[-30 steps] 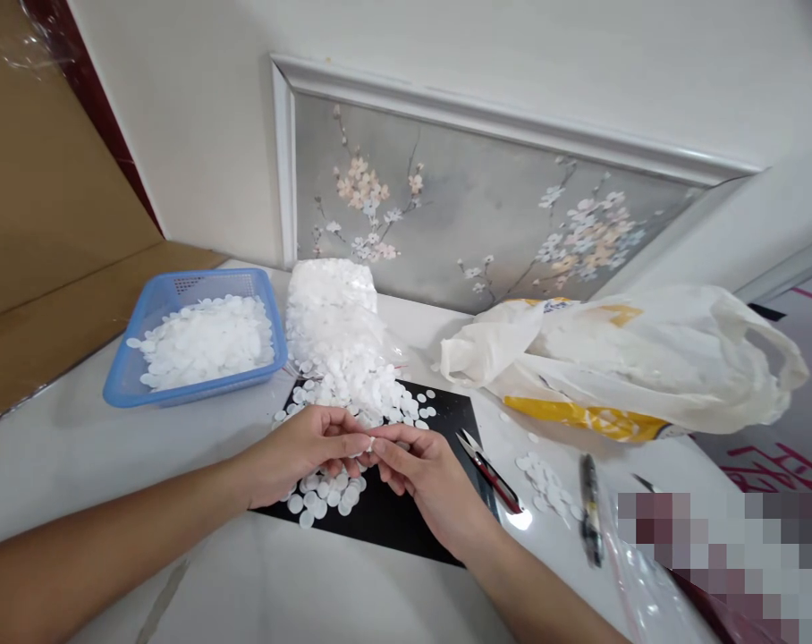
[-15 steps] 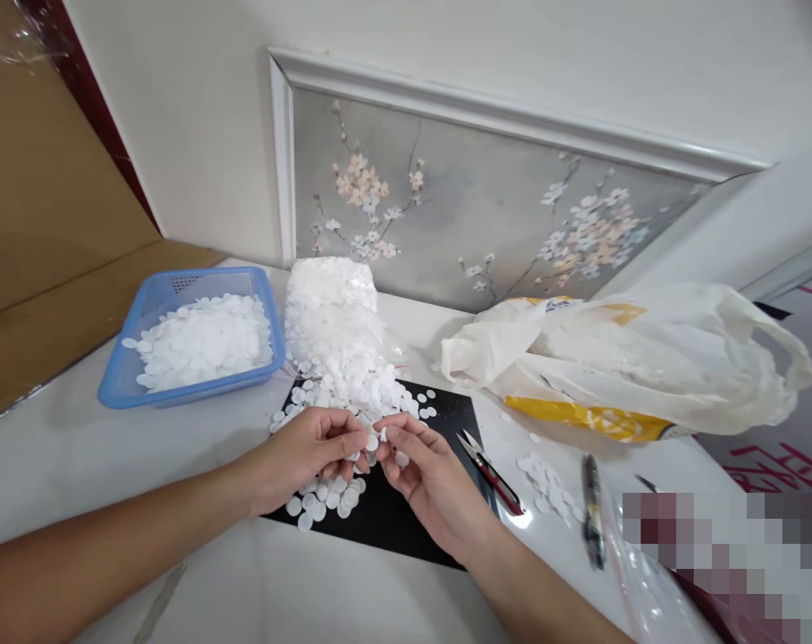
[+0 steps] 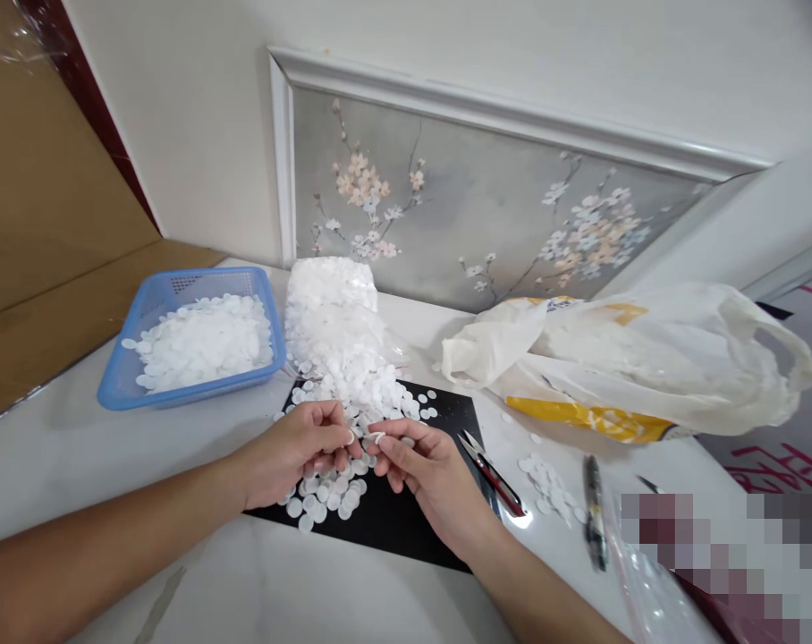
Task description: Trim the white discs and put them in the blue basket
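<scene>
My left hand [image 3: 307,450] is pinched, with the white edge of a small disc showing at the thumb tip. Close beside it, my right hand [image 3: 416,461] pinches a thin white disc [image 3: 377,436] between thumb and forefinger. Both hands hover over a black mat [image 3: 406,528]. Below my left hand lies a loose group of white translucent discs [image 3: 322,496]. Behind the hands, a larger heap of discs [image 3: 372,386] spills from a clear plastic bag [image 3: 332,291] full of them.
A blue basket [image 3: 278,344] of discs stands at the left. Thread snips [image 3: 493,474] lie at the mat's right edge, near scattered discs [image 3: 550,483] and a black pen-like item [image 3: 594,514]. A white and yellow carrier bag [image 3: 580,411] rests at the back right.
My hands have drawn slightly apart, the left one shifting left. The disc that showed face-on between the fingertips is now seen only as thin white edges.
</scene>
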### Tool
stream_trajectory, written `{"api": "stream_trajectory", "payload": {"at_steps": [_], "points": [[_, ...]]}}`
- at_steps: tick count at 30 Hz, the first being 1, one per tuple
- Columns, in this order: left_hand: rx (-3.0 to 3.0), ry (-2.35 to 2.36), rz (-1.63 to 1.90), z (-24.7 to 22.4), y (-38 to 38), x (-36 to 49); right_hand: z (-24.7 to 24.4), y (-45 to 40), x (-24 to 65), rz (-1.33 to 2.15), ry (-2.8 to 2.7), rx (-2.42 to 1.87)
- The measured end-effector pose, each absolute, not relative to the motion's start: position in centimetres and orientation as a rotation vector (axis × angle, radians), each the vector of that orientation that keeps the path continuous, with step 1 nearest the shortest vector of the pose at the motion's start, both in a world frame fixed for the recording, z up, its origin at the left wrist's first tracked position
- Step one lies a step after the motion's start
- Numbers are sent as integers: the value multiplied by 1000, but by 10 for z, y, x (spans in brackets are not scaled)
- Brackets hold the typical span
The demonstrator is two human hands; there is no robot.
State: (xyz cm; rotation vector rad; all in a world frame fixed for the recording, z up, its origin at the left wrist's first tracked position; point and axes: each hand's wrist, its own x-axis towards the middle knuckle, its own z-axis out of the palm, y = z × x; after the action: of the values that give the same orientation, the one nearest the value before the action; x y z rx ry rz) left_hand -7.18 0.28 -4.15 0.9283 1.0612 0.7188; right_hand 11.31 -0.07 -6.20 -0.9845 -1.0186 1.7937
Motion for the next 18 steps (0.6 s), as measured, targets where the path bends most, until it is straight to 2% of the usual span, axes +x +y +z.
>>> {"api": "stream_trajectory", "payload": {"at_steps": [11, 18], "points": [[962, 1067, 642, -34, -6, -62, -60, -4, 111, 1737, -1092, -1005], [943, 1041, 680, -38, -7, -63, -58, 0, 115, 1794, -816, -962]]}}
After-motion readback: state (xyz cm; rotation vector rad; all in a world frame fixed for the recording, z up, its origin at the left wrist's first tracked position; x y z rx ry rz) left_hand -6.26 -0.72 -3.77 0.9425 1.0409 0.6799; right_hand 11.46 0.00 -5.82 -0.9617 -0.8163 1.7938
